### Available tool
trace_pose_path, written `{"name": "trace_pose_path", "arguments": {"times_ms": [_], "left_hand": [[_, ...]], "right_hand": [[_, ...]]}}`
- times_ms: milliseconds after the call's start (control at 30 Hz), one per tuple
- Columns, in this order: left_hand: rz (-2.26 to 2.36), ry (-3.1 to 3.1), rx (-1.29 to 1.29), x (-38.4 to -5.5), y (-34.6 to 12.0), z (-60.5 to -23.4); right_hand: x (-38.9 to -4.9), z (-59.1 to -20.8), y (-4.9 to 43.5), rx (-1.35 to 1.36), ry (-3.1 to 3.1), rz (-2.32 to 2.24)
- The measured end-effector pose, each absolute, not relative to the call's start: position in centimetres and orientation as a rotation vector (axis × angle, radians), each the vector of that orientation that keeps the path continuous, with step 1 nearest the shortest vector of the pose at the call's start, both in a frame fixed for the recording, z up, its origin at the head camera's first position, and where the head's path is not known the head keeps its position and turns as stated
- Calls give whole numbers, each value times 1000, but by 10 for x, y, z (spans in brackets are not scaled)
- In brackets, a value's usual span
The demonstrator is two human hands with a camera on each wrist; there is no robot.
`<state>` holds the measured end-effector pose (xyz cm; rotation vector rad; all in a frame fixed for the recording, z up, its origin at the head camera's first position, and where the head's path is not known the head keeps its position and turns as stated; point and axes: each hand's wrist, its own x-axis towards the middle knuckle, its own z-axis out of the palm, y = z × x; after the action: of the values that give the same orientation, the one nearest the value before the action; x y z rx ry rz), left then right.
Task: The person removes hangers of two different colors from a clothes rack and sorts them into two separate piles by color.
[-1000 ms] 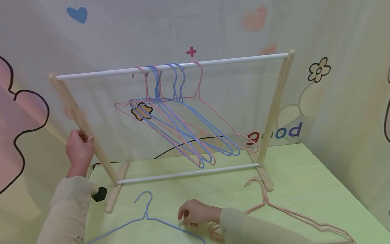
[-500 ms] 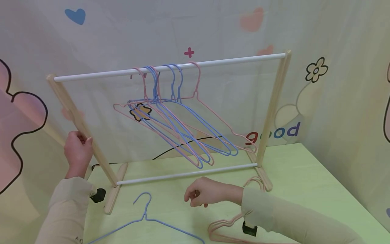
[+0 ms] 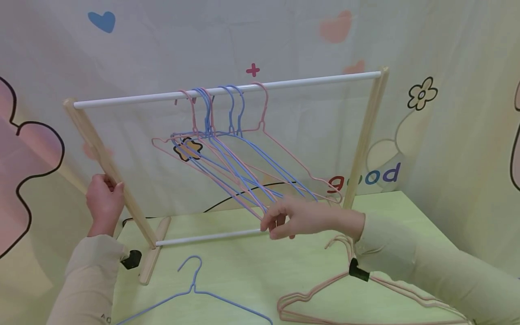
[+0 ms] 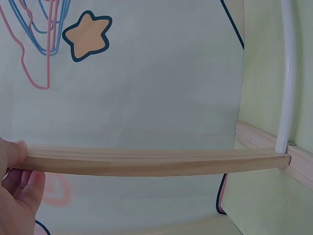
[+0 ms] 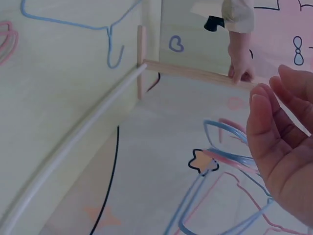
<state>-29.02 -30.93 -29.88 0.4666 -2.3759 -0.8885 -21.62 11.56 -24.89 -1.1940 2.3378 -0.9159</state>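
Observation:
In the head view my left hand (image 3: 104,201) grips the left wooden post (image 3: 136,207) of a clothes rack, and the left wrist view has its fingers and thumb about that post. My right hand (image 3: 302,219), fingers loosely curled and holding nothing, is in front of the lower ends of the hanging hangers, hiding part of them. On the rack's white top rail (image 3: 325,81) hang several blue hangers (image 3: 243,108) and pink hangers (image 3: 266,101). Whether the right hand touches any hanger cannot be told; the right wrist view shows its fingers (image 5: 261,110) bare.
A blue hanger (image 3: 194,287) lies on the table (image 3: 239,266) at the front left. Several pink hangers (image 3: 331,280) lie stacked at the front right, partly under the right sleeve (image 3: 390,248). A white lower bar (image 3: 211,236) joins the rack's feet. A patterned curtain hangs behind.
My right hand has risen from low over the table, beside the pink hangers, up and to the right, to in front of the rack. My left hand has stayed on the post.

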Motion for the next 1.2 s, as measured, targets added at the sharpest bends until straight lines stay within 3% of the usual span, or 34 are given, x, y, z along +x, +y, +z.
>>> {"name": "trace_pose_path", "arguments": {"times_ms": [433,1200], "left_hand": [[-892,-2378,470,-289,-310,-299],[-915,-2381,480,-289,-309,-300]], "right_hand": [[-250,-203,147,-946,2525,-1292],[-309,-224,161,-733,2737,-1329]]}}
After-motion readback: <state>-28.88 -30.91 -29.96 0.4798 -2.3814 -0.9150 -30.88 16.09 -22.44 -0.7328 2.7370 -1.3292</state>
